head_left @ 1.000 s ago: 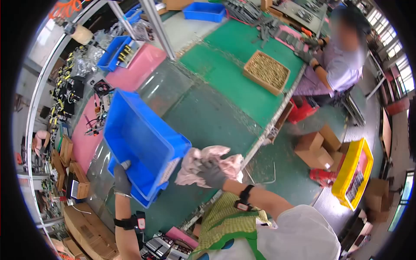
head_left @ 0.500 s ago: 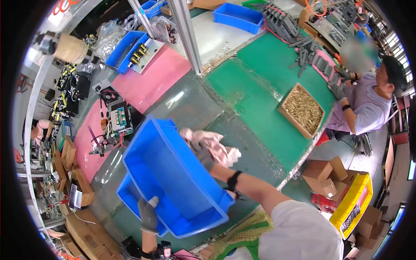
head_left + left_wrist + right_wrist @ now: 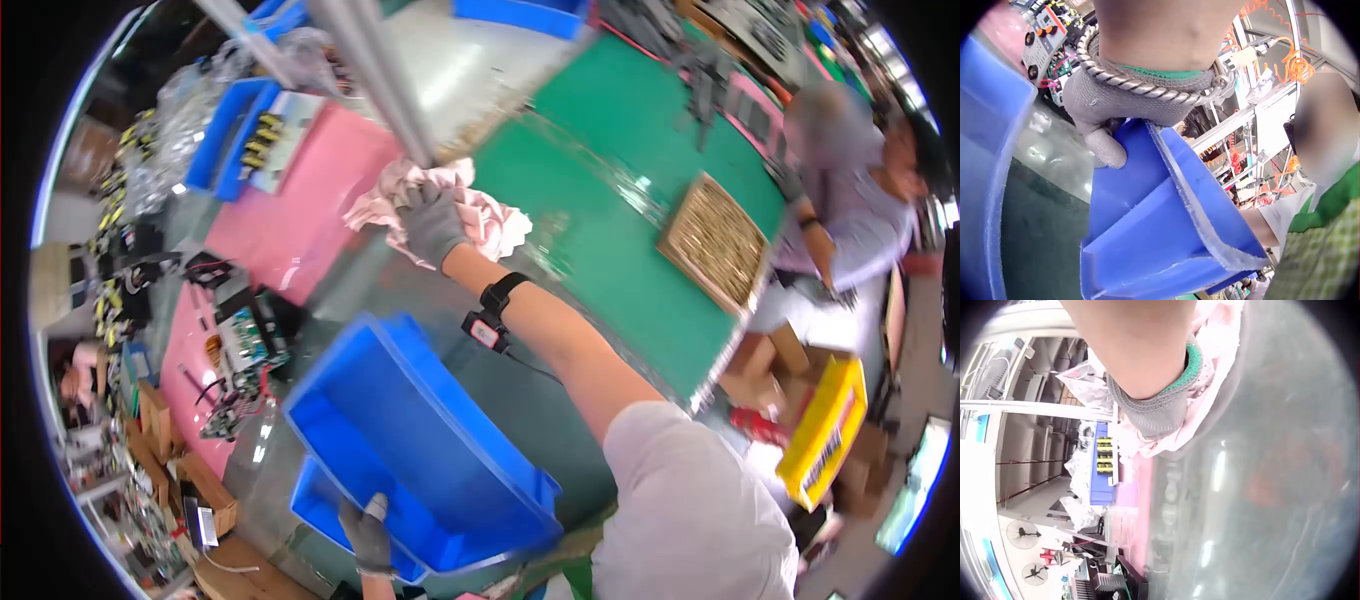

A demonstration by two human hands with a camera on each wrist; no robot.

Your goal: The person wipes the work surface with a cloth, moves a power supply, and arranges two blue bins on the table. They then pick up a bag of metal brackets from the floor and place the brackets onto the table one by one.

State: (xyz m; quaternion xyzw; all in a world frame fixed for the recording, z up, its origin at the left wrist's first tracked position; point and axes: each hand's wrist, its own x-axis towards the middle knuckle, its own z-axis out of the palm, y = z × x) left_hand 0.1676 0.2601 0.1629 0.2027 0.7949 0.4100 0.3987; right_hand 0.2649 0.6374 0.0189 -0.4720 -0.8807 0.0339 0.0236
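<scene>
The left hand [image 3: 368, 535] grips the blue bin [image 3: 405, 405] by a wall, thumb on the inside and the other fingers behind. The bin looks tilted; whether its underside touches the bench [image 3: 450, 312] I cannot tell. The right hand [image 3: 434, 224] is on the pink cloth [image 3: 490, 222], which lies bunched beyond the bin, well apart from it. Those fingers rest over the cloth, their tips partly buried, so I cannot tell whether they clutch it or press flat. Left of the bin sits an exposed circuit board [image 3: 245, 337]; to its right and farther off is a box of small brass-coloured pieces [image 3: 697, 282].

The step in hand seems to be wiping the bench beside the bin. The next move probably calls for steady pressure on the cloth, sweeping back toward the bin, with the bin held clear.
</scene>
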